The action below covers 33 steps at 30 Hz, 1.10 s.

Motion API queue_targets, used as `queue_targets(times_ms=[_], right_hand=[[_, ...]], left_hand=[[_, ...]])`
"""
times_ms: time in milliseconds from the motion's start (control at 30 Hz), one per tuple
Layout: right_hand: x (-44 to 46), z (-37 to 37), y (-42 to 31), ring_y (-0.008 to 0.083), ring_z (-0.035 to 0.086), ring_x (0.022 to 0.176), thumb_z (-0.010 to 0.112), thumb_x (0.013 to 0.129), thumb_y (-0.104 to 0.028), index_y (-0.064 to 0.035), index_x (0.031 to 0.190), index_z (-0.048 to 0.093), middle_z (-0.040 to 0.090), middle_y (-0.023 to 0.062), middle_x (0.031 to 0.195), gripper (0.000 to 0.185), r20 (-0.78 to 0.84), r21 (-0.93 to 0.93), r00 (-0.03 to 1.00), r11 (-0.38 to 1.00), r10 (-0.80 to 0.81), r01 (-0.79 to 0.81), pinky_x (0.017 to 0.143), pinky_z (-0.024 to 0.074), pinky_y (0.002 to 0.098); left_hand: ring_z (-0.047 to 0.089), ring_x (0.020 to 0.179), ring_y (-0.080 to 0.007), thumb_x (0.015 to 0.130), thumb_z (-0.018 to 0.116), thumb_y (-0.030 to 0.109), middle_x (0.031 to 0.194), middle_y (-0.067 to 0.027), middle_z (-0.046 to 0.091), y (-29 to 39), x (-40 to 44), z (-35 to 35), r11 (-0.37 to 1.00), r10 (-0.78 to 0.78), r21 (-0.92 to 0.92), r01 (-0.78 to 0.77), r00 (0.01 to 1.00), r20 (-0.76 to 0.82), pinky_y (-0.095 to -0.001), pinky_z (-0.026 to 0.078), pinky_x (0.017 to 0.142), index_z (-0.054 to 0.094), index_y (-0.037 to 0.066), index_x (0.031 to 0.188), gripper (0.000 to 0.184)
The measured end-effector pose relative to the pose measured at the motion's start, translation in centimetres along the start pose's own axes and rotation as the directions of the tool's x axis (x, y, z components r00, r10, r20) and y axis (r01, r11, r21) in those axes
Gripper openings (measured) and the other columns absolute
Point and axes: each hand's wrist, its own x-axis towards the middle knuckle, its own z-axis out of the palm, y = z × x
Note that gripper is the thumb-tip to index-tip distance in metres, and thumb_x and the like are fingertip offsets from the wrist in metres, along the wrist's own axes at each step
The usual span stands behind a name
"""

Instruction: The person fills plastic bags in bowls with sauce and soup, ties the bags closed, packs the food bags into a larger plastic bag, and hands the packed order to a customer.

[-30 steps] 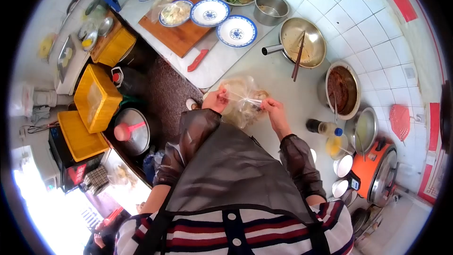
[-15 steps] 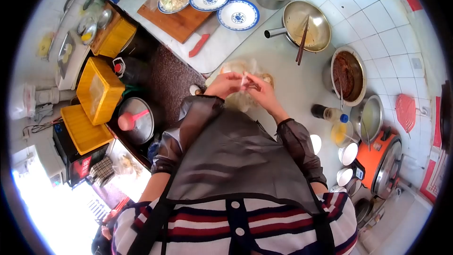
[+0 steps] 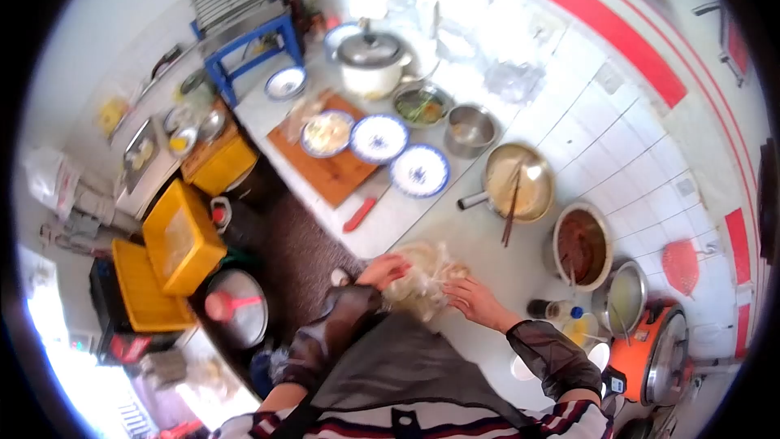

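One clear plastic bag on table, between left hand, grip unclear, and right hand, fingers spread, not clasping. Light, even handling from both sides best; thin plastic might tear.

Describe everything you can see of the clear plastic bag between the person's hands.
The bag looks like thin, clear, crinkled plastic, rumpled at the top, with pale yellowish contents that are too blurred to identify. It sits on the worktop, just in front of the apron. The left hand is at its left side and the right hand, fingers spread, at its right. Whether it is tied shut is unclear.
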Motion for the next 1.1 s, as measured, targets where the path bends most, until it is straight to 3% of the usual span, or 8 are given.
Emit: queue_targets(times_ms=[133,233,300,400,500,700,900,1100], right_hand=[[7.4,-6.8,4.2,0.0236,0.056,0.066,0.06,0.084,-0.014,-0.0038,0.085,0.053,0.058,0.0109,0.075,0.013,-0.055,0.238,0.924,0.903,0.379,-0.357,0.061,0.0433,0.0339],[18.1,-10.6,8.7,0.0256,0.056,0.066,0.058,0.087,-0.016,-0.0028,0.086,0.051,0.056,0.0128,0.071,0.015,-0.254,0.489,0.898,0.849,0.361,-0.203,0.062,0.0433,0.0366],[23.9,-13.3,13.4,0.0281,0.055,0.077,0.06,0.082,-0.011,-0.0021,0.086,0.051,0.056,0.0134,0.081,0.013,-0.489,-0.028,0.868,0.993,0.088,-0.117,0.069,0.043,0.0375],[27.4,-18.7,16.8,0.0271,0.048,0.089,0.057,0.069,-0.009,-0.0017,0.082,0.051,0.05,0.011,0.09,0.016,-0.186,-0.799,0.947,0.601,-0.261,0.008,0.078,0.0399,0.0343],[28.4,-19.1,18.8,0.0252,0.049,0.086,0.054,0.07,-0.01,-0.0026,0.08,0.052,0.05,0.0105,0.086,0.012,0.135,-0.803,0.904,0.49,-0.406,0.34,0.077,0.0406,0.0351],[27.3,-21.3,21.7,0.0216,0.049,0.088,0.053,0.073,-0.01,-0.0043,0.079,0.054,0.052,0.0091,0.083,0.008,0.093,-0.861,0.957,0.461,-0.274,0.216,0.077,0.0403,0.0341],[24.6,-29.1,26.2,0.0207,0.055,0.085,0.052,0.077,-0.009,-0.0037,0.084,0.055,0.055,0.0089,0.092,0.01,0.078,-0.961,0.996,0.269,0.037,0.065,0.082,0.0391,0.0385],[24.6,-30.2,26.3,0.0207,0.054,0.083,0.053,0.075,-0.011,-0.0042,0.081,0.055,0.055,0.0089,0.082,0.01,0.094,-0.948,0.987,0.292,-0.132,0.129,0.08,0.0409,0.0378]], left_hand=[[0.055,0.09,-0.0168,0.083,0.061,0.014,0.1,-0.0088,0.056,3.5,-1.3,-1.8,0.961,0.171,0.256,-0.104,0.951,-0.257,-0.0312,0.049,0.078,0.051,0.0,0.109,0.031],[0.055,0.091,-0.0162,0.084,0.06,0.011,0.1,-0.0065,0.058,5.3,0.2,-0.5,0.96,0.233,0.225,-0.168,0.923,-0.306,-0.0321,0.049,0.079,0.055,0.002,0.105,0.024],[0.055,0.093,-0.0159,0.084,0.06,0.009,0.1,-0.0061,0.058,7.1,-0.5,1.6,0.958,0.259,0.19,-0.215,0.933,-0.251,-0.0329,0.049,0.08,0.056,0.002,0.105,0.022],[0.055,0.096,-0.0173,0.084,0.06,0.008,0.102,-0.0069,0.058,8.6,-1.2,0.2,0.952,0.307,0.083,-0.296,0.926,-0.221,-0.0336,0.048,0.082,0.056,0.002,0.105,0.021],[0.057,0.093,-0.0204,0.081,0.059,0.002,0.105,-0.0081,0.057,9.2,-1.0,-3.6,0.95,0.311,0.099,-0.296,0.893,-0.326,-0.0348,0.05,0.076,0.048,0.009,0.119,0.04],[0.057,0.081,-0.0126,0.086,0.055,0.009,0.093,-0.0034,0.058,24.1,-0.1,-5.4,0.642,0.739,0.278,-0.714,0.481,-0.471,-0.0264,0.046,0.071,0.05,0.005,0.117,0.032],[0.059,0.085,-0.0158,0.086,0.056,0.009,0.095,-0.0036,0.059,17.5,5.2,0.3,0.865,0.496,0.188,-0.465,0.848,-0.187,-0.0284,0.048,0.075,0.056,0.004,0.109,0.023],[0.059,0.093,-0.0198,0.087,0.054,0.005,0.101,-0.0078,0.059,11.8,7.0,9.0,0.953,0.266,0.144,-0.266,0.964,0.02,-0.0315,0.048,0.08,0.056,0.001,0.109,0.023]])
